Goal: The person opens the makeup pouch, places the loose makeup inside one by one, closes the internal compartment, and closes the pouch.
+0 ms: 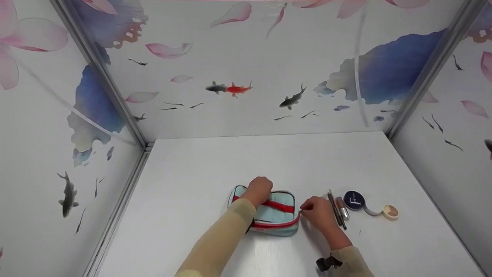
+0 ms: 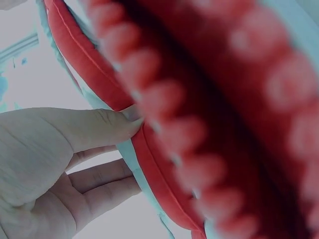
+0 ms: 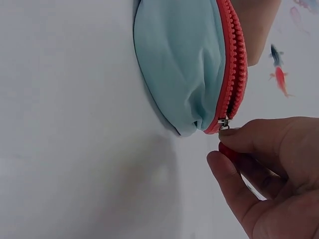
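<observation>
A light blue cosmetic bag (image 1: 271, 231) with red trim lies on the white table, its red zipper (image 3: 238, 59) parted in both wrist views. My left hand (image 1: 259, 191) reaches over the bag's top. The thumb presses on a red fabric band (image 2: 154, 169), with the other fingers behind it in the left wrist view. At the bag's right corner, my right hand (image 1: 319, 213) pinches the red zipper pull (image 3: 228, 151) between thumb and fingers. The metal slider (image 3: 224, 122) sits at the end of the zipper row. The bag's inside is dark and blurred in the left wrist view.
Right of my right hand lie slim pencils or brushes (image 1: 335, 206), a lip gloss tube (image 1: 341, 207), a dark blue round case (image 1: 354, 200) and a round palette (image 1: 391, 212). White panels printed with fish and petals enclose the table (image 1: 184, 165) at the back and sides.
</observation>
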The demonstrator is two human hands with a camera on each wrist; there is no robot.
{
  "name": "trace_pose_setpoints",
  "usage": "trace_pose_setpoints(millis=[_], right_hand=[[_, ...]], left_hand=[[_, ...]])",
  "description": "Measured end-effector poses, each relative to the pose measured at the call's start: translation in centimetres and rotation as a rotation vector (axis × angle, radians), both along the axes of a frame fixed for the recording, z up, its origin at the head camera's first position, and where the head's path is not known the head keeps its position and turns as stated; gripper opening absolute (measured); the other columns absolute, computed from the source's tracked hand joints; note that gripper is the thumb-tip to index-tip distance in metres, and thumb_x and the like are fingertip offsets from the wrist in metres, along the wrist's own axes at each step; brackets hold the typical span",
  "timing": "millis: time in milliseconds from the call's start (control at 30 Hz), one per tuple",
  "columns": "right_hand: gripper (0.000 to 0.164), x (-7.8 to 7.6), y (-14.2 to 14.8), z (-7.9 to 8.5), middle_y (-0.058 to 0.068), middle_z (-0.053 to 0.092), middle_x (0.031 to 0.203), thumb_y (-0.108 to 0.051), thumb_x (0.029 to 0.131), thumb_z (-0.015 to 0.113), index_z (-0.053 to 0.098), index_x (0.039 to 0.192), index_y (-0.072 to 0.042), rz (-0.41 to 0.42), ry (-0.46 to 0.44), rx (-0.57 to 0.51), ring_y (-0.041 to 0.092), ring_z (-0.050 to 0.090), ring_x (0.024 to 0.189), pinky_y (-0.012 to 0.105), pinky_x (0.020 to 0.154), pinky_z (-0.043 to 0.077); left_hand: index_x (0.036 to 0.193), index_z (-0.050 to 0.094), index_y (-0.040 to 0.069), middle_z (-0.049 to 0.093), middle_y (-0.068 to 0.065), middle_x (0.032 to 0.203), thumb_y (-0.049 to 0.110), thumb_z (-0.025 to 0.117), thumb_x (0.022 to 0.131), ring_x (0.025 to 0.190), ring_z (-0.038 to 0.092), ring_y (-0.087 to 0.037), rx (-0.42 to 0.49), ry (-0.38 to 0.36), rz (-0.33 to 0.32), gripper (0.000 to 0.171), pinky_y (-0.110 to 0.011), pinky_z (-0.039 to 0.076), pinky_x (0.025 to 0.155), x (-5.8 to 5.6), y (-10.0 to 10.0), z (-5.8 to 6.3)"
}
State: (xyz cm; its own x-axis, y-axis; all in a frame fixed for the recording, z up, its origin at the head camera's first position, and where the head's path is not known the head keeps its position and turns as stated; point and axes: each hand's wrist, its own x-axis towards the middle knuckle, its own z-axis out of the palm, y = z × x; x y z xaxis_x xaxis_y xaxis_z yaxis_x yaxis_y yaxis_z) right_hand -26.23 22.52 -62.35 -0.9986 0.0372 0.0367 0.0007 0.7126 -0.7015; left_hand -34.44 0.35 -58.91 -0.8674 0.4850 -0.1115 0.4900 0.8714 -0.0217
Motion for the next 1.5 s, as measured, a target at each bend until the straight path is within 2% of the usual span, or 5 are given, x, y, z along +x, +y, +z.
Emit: trace_pose_setpoints(millis=[200, 500, 833, 1133, 1500], right_hand=[[0.011, -0.6, 0.3, 0.0, 0.004, 0.075, 0.087, 0.002, 0.085, 0.080, 0.081, 0.085, -0.009, 0.046, 0.014, 0.043, 0.020, 0.069, 0.084, 0.040, 0.077, 0.059], [0.010, -2.1, 0.5, 0.3, 0.005, 0.076, 0.090, 0.001, 0.087, 0.079, 0.081, 0.088, -0.009, 0.072, -0.066, 0.073, 0.020, 0.069, 0.085, 0.041, 0.079, 0.061], [0.009, -2.9, 0.1, 0.5, 0.006, 0.077, 0.091, 0.001, 0.087, 0.079, 0.081, 0.087, -0.008, 0.131, -0.068, 0.096, 0.021, 0.070, 0.087, 0.042, 0.082, 0.063], [0.013, -3.7, 0.3, -0.1, 0.006, 0.075, 0.087, 0.005, 0.084, 0.079, 0.081, 0.082, -0.009, 0.185, -0.019, 0.136, 0.021, 0.069, 0.084, 0.043, 0.080, 0.062], [0.015, -5.3, 0.6, -0.5, 0.003, 0.074, 0.086, 0.005, 0.086, 0.079, 0.082, 0.085, -0.009, 0.238, -0.054, 0.129, 0.018, 0.068, 0.083, 0.041, 0.079, 0.062]], left_hand=[[0.100, 0.079, 0.009, 0.078, -0.007, 0.100, 0.006, 0.066, 0.102, 0.102, 0.073, -0.021, -0.011, 0.015, -0.005, 0.014, -0.033, 0.060, 0.096, 0.2, 0.0, 0.1], [0.098, 0.079, 0.009, 0.078, -0.006, 0.099, 0.005, 0.065, 0.103, 0.099, 0.073, -0.019, -0.025, 0.052, -0.045, 0.016, -0.031, 0.060, 0.092, 0.4, 0.2, 0.6], [0.098, 0.079, 0.010, 0.077, -0.006, 0.097, 0.009, 0.066, 0.104, 0.094, 0.070, -0.017, -0.010, -0.019, -0.064, 0.014, -0.030, 0.060, 0.089, 0.6, -0.4, 0.5], [0.097, 0.079, 0.012, 0.077, -0.004, 0.095, 0.008, 0.067, 0.103, 0.092, 0.070, -0.015, -0.028, -0.010, -0.085, 0.014, -0.028, 0.059, 0.087, 0.7, -0.2, 0.1], [0.099, 0.080, 0.012, 0.077, -0.004, 0.095, 0.010, 0.064, 0.105, 0.087, 0.065, -0.013, -0.009, -0.060, -0.081, 0.018, -0.029, 0.059, 0.087, 0.5, -0.4, 0.2]])
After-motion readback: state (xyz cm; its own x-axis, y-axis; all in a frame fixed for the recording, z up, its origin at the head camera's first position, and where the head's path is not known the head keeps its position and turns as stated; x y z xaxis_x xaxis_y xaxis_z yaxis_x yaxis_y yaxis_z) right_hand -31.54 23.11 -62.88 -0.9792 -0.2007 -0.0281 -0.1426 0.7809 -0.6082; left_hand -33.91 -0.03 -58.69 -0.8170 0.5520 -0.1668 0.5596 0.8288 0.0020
